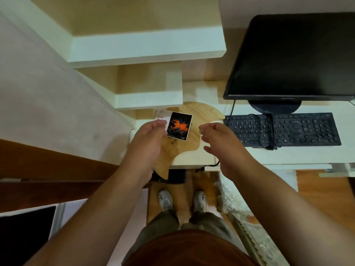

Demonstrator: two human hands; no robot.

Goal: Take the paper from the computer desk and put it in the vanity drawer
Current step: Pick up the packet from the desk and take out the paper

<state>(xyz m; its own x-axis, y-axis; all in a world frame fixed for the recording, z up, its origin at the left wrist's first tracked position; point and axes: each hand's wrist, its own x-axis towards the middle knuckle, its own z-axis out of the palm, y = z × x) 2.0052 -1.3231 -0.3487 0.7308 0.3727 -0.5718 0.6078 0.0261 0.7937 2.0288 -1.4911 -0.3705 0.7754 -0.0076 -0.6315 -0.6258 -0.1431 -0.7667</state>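
A pale bed surface (48, 93) fills the nine o'clock side, with stepped white shelves (148, 48) at eleven o'clock above a white computer desk (288, 156). A wooden board (192, 150) lies at its left end; its lower tip is hidden behind the left forearm. The left hand (148, 139) pinches the paper (177, 126), a dark card with an orange picture, over the board. The right hand (223, 143) hovers loosely spread, empty, beside a black keyboard (297, 129) under the monitor (295, 58) at two o'clock.

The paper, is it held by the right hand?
No, the left hand holds the paper; the right hand is empty.
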